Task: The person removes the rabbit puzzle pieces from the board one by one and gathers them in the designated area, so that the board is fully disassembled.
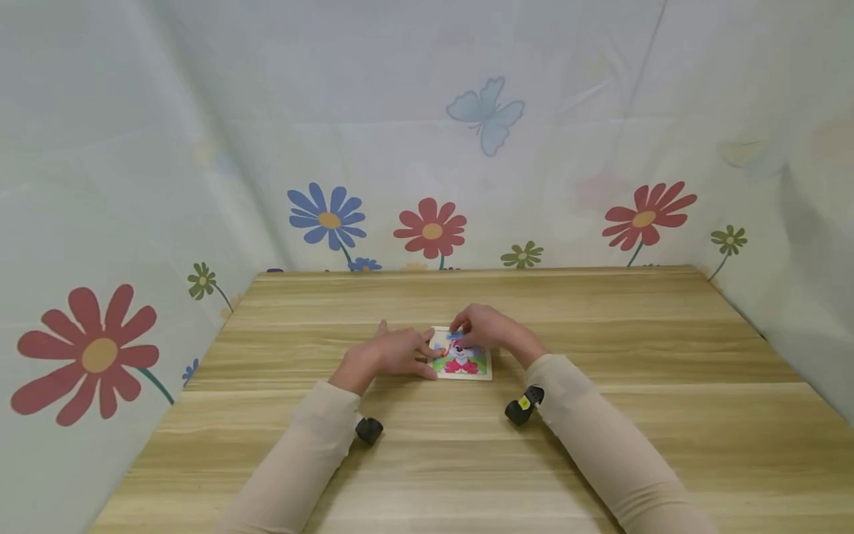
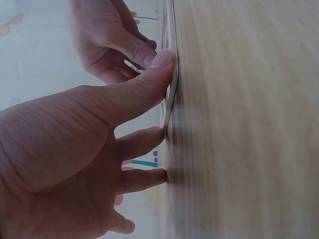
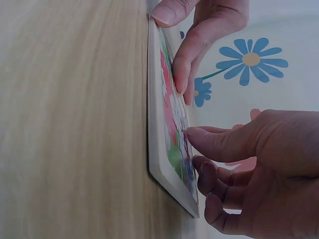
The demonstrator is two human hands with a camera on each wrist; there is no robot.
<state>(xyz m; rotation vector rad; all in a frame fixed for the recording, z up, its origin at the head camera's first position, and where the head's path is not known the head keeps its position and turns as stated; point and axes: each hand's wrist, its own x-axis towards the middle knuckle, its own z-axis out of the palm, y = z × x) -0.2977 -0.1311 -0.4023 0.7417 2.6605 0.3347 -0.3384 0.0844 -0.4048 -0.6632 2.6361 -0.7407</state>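
Observation:
A small square picture puzzle with a pale frame and a pink-and-white cartoon animal lies flat on the wooden table. My left hand is at its left side. The left thumb rests on the frame's near corner, one finger reaches over the picture, and others touch the frame's side and the tabletop. From the far right, my right hand bends over the top of the puzzle. Its thumb touches the picture, while its fingers curve loosely by the far edge. The right hand covers the puzzle's upper right part.
The wood-grain table extends around the puzzle on every side. A pale curtain printed with flowers and a butterfly hangs behind the table and along both sides. Black wrist cameras are strapped to both sleeves.

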